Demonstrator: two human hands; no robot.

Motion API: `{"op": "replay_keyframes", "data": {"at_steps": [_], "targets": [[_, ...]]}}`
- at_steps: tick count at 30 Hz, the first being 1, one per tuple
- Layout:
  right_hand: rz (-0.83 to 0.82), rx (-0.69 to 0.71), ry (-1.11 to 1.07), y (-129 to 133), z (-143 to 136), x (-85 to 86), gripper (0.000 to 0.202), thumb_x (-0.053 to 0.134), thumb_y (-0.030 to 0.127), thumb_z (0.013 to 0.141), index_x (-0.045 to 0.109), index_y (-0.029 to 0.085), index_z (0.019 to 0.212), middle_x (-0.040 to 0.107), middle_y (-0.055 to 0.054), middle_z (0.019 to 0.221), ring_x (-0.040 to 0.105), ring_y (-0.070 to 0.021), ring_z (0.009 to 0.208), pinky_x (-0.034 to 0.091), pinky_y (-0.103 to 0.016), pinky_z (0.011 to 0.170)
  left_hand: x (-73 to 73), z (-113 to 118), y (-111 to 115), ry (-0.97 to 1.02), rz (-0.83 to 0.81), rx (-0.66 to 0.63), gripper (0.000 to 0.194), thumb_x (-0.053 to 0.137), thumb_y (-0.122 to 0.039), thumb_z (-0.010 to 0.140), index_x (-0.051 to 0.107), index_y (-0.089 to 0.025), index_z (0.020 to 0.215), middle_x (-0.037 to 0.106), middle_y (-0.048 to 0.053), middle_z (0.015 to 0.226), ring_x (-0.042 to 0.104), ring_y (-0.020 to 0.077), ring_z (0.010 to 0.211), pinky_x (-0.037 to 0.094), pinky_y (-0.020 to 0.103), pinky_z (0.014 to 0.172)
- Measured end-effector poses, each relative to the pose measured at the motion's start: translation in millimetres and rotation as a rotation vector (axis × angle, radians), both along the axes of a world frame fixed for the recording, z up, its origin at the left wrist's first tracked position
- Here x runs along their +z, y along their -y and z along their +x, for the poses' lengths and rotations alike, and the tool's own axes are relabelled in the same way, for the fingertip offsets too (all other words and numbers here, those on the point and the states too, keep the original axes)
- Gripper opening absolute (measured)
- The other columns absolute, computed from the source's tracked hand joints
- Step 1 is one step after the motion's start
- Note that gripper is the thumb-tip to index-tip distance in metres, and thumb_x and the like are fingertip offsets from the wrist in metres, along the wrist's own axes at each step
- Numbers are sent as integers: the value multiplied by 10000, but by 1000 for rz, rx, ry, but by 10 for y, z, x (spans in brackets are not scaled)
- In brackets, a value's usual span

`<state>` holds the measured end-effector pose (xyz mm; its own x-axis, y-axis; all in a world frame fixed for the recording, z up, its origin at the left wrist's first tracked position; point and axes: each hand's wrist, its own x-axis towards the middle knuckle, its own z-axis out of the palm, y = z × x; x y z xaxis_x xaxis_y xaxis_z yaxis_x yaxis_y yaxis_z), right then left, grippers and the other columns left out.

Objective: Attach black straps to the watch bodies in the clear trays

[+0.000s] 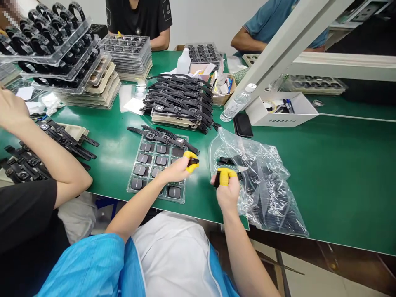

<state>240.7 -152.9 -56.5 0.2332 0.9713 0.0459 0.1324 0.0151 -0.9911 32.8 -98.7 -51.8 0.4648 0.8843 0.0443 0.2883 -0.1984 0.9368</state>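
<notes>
My left hand point(182, 168), with yellow finger cots, is closed on a small black watch piece, mostly hidden by the fingers. It hovers above the right side of a clear plastic tray point(132, 190) that holds square black watch bodies point(161, 160) in its pockets. Across the tray's far edge lie several black watches with straps point(165, 138). My right hand point(228, 190), also in yellow cots, grips a black watch strap point(217, 179) at the mouth of a clear plastic bag point(269, 159). More black straps show through the bag.
Behind the tray rises a stack of strapped watches point(179, 99). A water bottle point(238, 102), a phone point(243, 125) and a white box point(280, 119) with pens stand beyond the bag. At left are a co-worker's arm point(46, 144) and tall tray stacks point(71, 70). A slanted white beam point(287, 49) crosses upper right.
</notes>
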Motion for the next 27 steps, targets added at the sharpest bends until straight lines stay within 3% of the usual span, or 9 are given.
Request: {"op": "replay_keyframes", "data": {"at_steps": [3,6,10,13,17,20,27], "targets": [[-106,183,-181,206,-305,108,445,623,695,963,605,251,944,604,32,647,553,-172,570,486,-325,602,-22,14,42,-197,142,-81,328,532,-187,990,516,-188,1318,714,146,1280,717,265,1159,571,409,997],[-184,317,-292,314,-493,166,476,620,719,955,598,247,895,620,25,658,526,-146,515,475,-309,546,14,10,27,-219,271,-169,425,516,-119,946,543,-195,1363,693,139,1330,686,273,1238,569,410,1039],[-247,385,-424,354,-501,259,447,667,690,942,573,254,904,570,64,589,424,-107,443,363,-254,455,113,-13,97,-197,377,-225,507,477,-80,901,562,-167,1393,696,155,1272,681,288,1206,589,431,1007],[-309,466,-497,431,-406,341,388,745,603,914,608,241,937,604,50,615,430,-103,458,350,-254,460,187,-78,333,-160,415,-241,578,449,-65,897,540,-182,1455,689,148,1307,663,281,1231,572,452,1058],[-449,602,-530,614,-344,358,388,765,578,895,641,210,891,642,11,604,430,-104,432,329,-263,435,235,-234,772,-141,412,-182,647,433,-54,914,491,-232,1534,676,129,1357,639,274,1277,547,480,1112],[-521,629,-569,730,-394,320,415,799,592,855,643,208,875,643,11,581,416,-100,415,303,-254,421,225,-338,1037,-146,414,-132,605,422,-64,962,489,-243,1536,684,125,1328,646,272,1261,567,480,1086],[-586,599,-689,864,-595,323,393,822,555,829,626,215,853,595,37,542,366,-88,412,280,-240,422,77,-371,1382,-79,459,103,503,431,-101,1007,497,-227,1489,692,126,1285,663,263,1210,598,445,1018]]}}
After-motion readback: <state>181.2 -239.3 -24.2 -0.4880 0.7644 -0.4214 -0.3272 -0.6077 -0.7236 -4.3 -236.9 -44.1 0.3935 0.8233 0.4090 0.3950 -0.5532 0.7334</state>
